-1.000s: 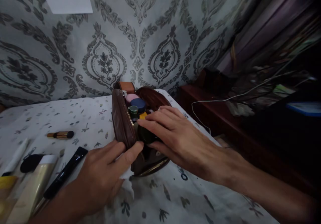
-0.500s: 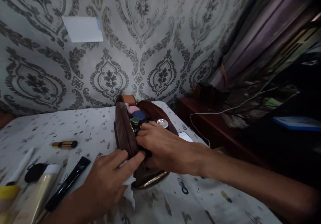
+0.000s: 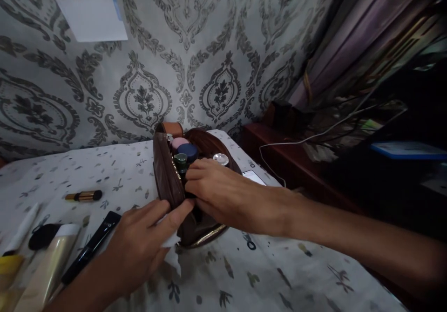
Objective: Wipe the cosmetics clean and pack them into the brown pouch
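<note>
A brown zippered cosmetic bag (image 3: 166, 174) stands unzipped on the patterned cloth. My left hand (image 3: 146, 237) pinches the near end of its rim, with a crumpled white tissue (image 3: 173, 258) tucked under the palm. Into the bag's opening reaches my right hand (image 3: 213, 188), fingers curled down; their tips, and anything in them, are hidden. Beside those fingers, inside the bag, are a green-capped bottle (image 3: 180, 161), a dark blue round lid (image 3: 187, 152), a pink round item (image 3: 179, 143) and a clear silvery round lid (image 3: 221, 159).
Left of the bag lie a gold-and-black lipstick tube (image 3: 84, 195), a black tube (image 3: 91, 247), a cream tube (image 3: 52, 265), a black round item (image 3: 44, 236) and a yellow-topped container (image 3: 10, 265). A phone (image 3: 253, 177) lies right of the bag; a white cable (image 3: 293, 143) crosses the dark red furniture (image 3: 296, 167).
The whole view has shifted slightly, so everything appears a little higher and further left. Both hands keep nearly the same place at the bag.
</note>
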### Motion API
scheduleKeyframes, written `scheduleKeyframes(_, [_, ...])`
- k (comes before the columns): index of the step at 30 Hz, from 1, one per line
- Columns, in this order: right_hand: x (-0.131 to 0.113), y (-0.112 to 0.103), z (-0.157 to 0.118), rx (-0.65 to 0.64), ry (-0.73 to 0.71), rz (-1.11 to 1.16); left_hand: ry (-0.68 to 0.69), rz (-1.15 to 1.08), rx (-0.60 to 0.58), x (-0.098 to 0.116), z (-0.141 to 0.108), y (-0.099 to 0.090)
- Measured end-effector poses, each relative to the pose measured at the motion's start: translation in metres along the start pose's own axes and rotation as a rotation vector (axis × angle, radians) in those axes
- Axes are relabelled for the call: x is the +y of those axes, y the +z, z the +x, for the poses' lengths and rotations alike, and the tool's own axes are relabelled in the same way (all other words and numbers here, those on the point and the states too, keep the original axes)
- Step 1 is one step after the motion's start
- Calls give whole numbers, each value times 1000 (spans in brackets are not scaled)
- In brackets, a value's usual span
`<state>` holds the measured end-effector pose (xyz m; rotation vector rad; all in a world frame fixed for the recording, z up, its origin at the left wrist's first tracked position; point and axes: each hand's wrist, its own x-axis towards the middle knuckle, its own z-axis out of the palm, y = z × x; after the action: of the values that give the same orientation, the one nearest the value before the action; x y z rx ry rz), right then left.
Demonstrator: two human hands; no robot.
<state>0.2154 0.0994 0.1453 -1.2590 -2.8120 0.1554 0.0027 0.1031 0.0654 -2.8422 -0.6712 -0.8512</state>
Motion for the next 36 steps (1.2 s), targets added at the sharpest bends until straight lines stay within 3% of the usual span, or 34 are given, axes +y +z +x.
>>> scheduleKeyframes(4, [6, -6, -26, 256, -8, 82, -12, -44, -35, -1, -4, -3])
scheduleKeyframes(7, [13, -8, -40, 346, 4, 125, -31, -56, -54, -1, -7, -4])
scheduleKeyframes(16, [21, 9, -65, 326, 36, 177, -62, -4, -125, -3, -15, -2])
scheduleKeyframes(19, [23, 12, -56, 256, -34, 128, -54, -35, -107, -4, -13, -3])
scheduleKeyframes(24, [18, 10, -32, 70, -306, 38, -17, -15, -126, -2, -3, -6])
scheduleKeyframes(36, [-1, -13, -3, -425, -268, -21, -22, -52, -39, 3, 2, -3])
